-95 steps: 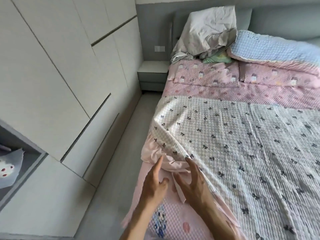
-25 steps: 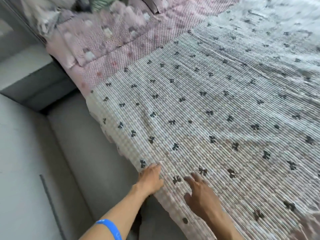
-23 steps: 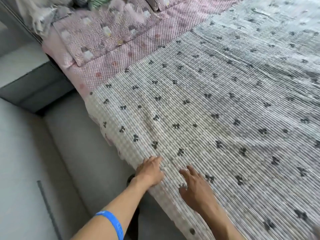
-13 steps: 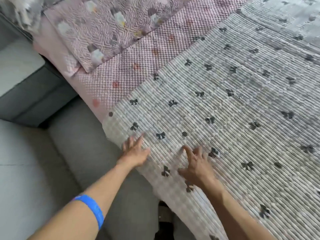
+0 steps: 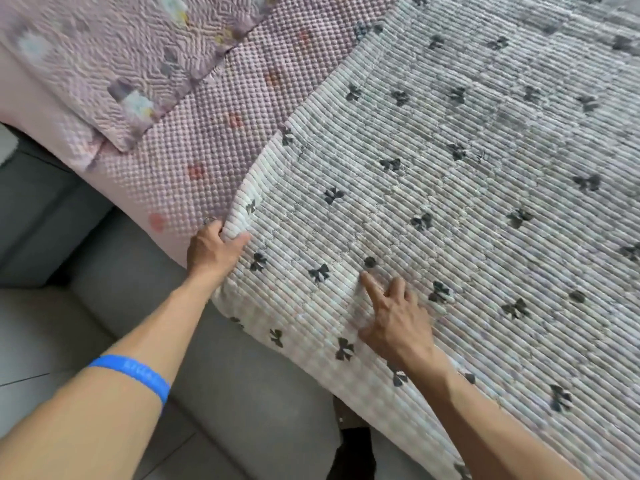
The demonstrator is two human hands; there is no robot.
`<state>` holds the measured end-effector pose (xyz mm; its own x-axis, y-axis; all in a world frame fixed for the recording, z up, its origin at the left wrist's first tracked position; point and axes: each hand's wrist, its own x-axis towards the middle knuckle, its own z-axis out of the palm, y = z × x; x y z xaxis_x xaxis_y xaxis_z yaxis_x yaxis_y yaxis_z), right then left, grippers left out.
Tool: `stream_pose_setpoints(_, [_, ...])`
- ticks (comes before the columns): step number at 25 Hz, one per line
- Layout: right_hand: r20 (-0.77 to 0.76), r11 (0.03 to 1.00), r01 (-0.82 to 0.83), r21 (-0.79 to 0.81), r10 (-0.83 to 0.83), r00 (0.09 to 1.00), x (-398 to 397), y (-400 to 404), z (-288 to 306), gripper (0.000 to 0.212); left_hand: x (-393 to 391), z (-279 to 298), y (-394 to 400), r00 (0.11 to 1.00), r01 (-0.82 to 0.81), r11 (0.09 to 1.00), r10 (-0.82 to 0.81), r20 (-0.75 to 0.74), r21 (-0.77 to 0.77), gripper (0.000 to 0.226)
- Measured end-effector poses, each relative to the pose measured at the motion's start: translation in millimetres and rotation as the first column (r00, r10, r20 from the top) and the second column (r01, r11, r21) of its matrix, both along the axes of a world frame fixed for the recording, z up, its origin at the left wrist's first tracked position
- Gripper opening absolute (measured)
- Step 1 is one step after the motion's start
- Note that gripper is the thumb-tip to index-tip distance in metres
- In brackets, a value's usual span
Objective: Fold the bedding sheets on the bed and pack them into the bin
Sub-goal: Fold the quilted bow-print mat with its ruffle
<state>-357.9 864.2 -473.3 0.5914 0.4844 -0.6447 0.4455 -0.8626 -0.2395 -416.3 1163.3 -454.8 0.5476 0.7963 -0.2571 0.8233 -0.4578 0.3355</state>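
While the grey floor (image 5: 104,306) is running along the left of the view, the person's left arm is reaching across it, a blue wristband (image 5: 133,375) circling the forearm. The left hand (image 5: 211,249) is gripping the near corner of the bow-print sheet (image 5: 450,209), thumb lying on top and fingers tucked under the edge, so the corner is lifting slightly off the pink dotted sheet (image 5: 194,143) beneath. Above that, a pink patterned pillow (image 5: 114,64) is lying at the head of the bed. Further right, the right hand (image 5: 394,320) is resting on the bow-print sheet with loose, spread fingers, the forefinger pointing forward, gripping nothing. The sheet is lying spread over the bed, stretching away up and to the right of both hands, its long side edge hanging over the bedside below them. The left hand is nearer the corner, so the fold is probably starting from there. No bin is showing.
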Motion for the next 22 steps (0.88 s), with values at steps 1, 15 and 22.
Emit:
stream_pose_setpoints(1, [-0.039,0.999,0.031,0.043,-0.029,0.999,2.6,-0.5,5.0,0.084,-5.9,11.9,-12.5,0.993,0.033,0.999,-0.030,0.111,-0.028,0.022])
stream_pose_setpoints(15, [-0.364,0.165,0.880,0.446,-0.865,0.347,68.2,-221.5,61.5,0.045,-83.5,42.4,-467.3,0.751,0.649,0.761,-0.636,0.176,-0.022,0.013])
stream_pose_setpoints(22, [-0.525,0.171,0.967,0.190,-0.815,0.247,12.3,-461.4,43.3,0.038,-147.2,37.2,-672.6,0.855,0.511,0.839,-0.519,0.008,-0.185,0.024])
